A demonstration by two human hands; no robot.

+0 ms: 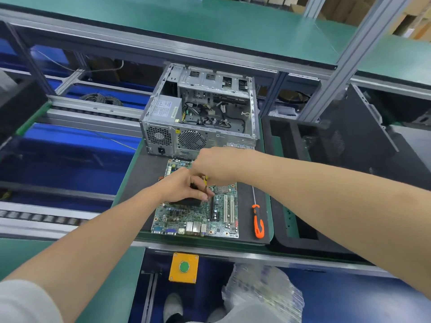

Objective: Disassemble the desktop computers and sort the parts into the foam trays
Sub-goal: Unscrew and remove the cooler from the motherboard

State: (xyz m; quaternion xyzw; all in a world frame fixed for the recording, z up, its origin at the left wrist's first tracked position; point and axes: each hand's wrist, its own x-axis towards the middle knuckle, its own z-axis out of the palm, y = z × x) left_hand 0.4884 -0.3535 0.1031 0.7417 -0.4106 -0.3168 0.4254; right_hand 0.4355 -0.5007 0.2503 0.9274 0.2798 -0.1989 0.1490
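Observation:
A green motherboard (200,217) lies flat on the dark mat (137,183) in front of an opened grey computer case (198,113). My left hand (184,185) rests over the black heatsink (186,202) in the board's middle, its fingers curled against a thin tool shaft. My right hand (214,164) is above it, gripping a screwdriver with a yellow-and-black handle (205,178) that stands upright on the board. The screwdriver's tip is hidden by my fingers.
An orange-handled screwdriver (258,220) lies on the mat right of the board. A black foam tray (293,238) and a dark case panel (359,136) stand further right. A yellow box with a green button (184,267) sits below the bench edge. Blue bins lie left.

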